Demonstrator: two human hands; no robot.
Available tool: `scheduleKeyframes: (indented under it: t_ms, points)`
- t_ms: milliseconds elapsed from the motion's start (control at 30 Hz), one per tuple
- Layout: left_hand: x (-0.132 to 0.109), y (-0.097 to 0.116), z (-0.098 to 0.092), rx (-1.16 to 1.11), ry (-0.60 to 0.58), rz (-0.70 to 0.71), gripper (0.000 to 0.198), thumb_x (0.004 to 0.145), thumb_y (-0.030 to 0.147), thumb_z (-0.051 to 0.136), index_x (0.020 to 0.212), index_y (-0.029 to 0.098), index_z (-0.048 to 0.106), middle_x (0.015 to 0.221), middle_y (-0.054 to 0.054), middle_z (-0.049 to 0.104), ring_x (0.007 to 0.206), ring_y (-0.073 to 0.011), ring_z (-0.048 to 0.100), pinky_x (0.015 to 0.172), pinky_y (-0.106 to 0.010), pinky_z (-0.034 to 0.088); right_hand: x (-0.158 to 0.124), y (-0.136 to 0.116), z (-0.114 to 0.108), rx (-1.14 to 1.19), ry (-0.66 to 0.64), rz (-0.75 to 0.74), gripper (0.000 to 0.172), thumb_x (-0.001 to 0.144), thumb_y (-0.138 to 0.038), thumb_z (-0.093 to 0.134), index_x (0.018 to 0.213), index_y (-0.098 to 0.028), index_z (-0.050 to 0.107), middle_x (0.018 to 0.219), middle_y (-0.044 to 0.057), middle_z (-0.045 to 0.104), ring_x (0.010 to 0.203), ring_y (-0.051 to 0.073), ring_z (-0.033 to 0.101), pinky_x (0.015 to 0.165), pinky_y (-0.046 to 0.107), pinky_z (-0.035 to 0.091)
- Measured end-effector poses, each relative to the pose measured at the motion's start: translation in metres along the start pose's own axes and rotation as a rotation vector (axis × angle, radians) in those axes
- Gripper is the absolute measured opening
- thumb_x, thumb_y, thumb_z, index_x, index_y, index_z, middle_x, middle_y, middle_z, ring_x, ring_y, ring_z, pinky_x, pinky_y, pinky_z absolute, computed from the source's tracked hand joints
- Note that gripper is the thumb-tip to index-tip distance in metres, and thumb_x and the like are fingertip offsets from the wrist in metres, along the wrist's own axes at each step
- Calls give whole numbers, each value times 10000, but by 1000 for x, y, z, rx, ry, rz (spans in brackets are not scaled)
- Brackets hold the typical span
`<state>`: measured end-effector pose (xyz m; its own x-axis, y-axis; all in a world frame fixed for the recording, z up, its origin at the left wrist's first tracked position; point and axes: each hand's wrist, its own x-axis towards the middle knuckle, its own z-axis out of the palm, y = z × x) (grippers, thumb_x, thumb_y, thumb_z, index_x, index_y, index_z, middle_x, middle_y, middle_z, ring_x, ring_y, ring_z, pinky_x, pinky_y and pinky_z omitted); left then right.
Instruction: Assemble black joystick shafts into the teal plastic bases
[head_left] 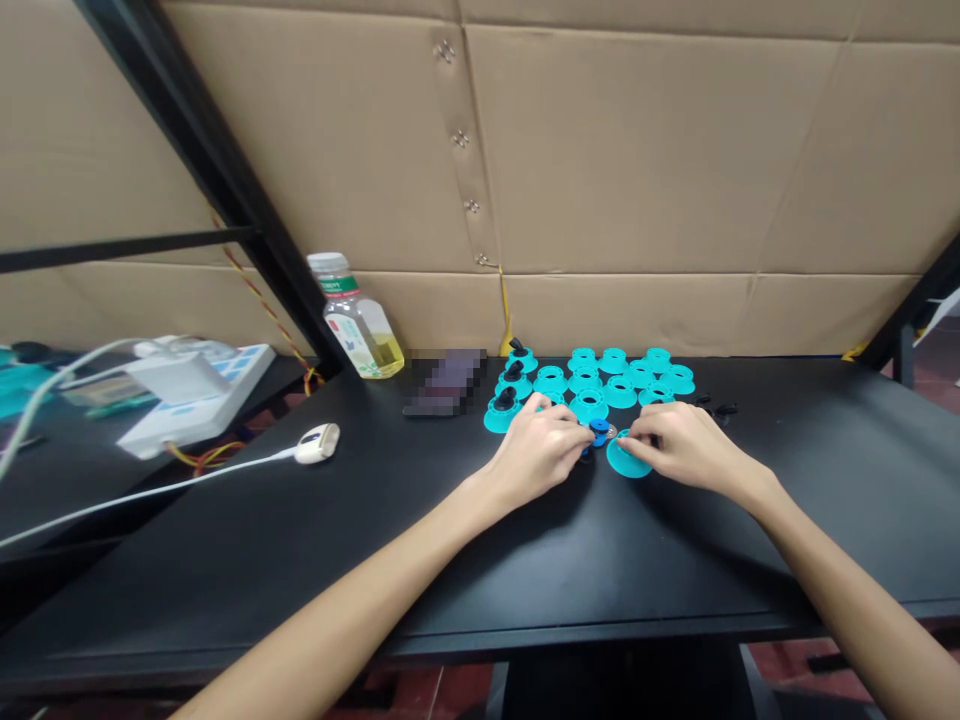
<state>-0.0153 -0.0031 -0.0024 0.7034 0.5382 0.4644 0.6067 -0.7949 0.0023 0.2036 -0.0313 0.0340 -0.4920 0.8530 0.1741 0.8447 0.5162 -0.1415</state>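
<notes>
My left hand (pixel 544 440) is closed on a small blue round part (pixel 599 428), its fingertips at the part's left side. Just to the right, my right hand (pixel 686 440) pinches the upper rim of a turquoise flared plastic ring (pixel 628 460) that sits low over the table. A small shiny piece shows between the blue part and the ring; its kind is unclear. Behind my hands stand several more turquoise rings (pixel 585 380) in loose rows. On the left, a few turquoise rings carry black knob-like pieces (pixel 506 398). Small black pieces (pixel 724 409) lie beyond my right hand.
A bottle with yellow liquid (pixel 364 330) and a blurred dark flat object (pixel 448 383) stand at the back of the black table (pixel 525 580). To the left are a cream-coloured device on a cable (pixel 318 443) and a white power strip (pixel 199 400). Cardboard (pixel 637 150) walls the back.
</notes>
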Motion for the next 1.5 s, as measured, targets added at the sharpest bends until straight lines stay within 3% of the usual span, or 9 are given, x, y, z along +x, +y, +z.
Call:
scheduleKeyframes:
  t_ms: [333, 467, 633, 800, 1067, 1500]
  points:
    - [-2, 2, 3, -21, 73, -39, 274, 913, 132, 449, 971, 209, 706, 828, -46, 742, 750, -172, 654, 802, -356, 359, 0, 1, 2, -1, 19, -12, 413, 939, -362, 452, 634, -157, 642, 665, 32, 588, 618, 112, 456, 571, 242, 244]
    - [0, 3, 1, -80, 10, -73, 221, 887, 142, 525, 993, 216, 704, 852, -34, 738, 796, -181, 654, 762, -340, 355, 0, 0, 1, 1, 17, -10, 418, 942, -356, 447, 632, -154, 641, 663, 29, 581, 616, 107, 454, 568, 244, 241]
    - [1, -1, -4, -130, -92, -103, 155, 833, 248, 665, 983, 229, 704, 1033, -26, 728, 963, -217, 631, 775, -346, 347, 0, -1, 0, -2, 5, -3, 415, 944, -360, 445, 646, -154, 646, 669, 29, 582, 607, 105, 442, 559, 246, 232]
    - [2, -6, -7, -115, -163, -150, 187, 815, 290, 697, 994, 237, 703, 974, -7, 742, 959, -223, 630, 793, -358, 340, -1, 0, -1, -3, 4, 3, 413, 943, -367, 453, 650, -153, 651, 669, 28, 579, 616, 105, 443, 560, 248, 229]
    - [2, -7, -7, -128, -120, -134, 179, 869, 322, 625, 1007, 252, 716, 988, -31, 741, 924, -210, 648, 788, -341, 355, -1, 1, 0, 6, -1, 4, 390, 942, -352, 458, 688, -152, 676, 692, 33, 595, 630, 107, 453, 565, 248, 228]
    - [1, -10, -5, -204, -102, -166, 157, 842, 308, 663, 979, 282, 735, 1082, -9, 727, 948, -218, 674, 811, -345, 382, -1, 3, 1, 5, -3, 3, 363, 934, -332, 466, 692, -158, 673, 693, 28, 597, 609, 98, 432, 556, 247, 215]
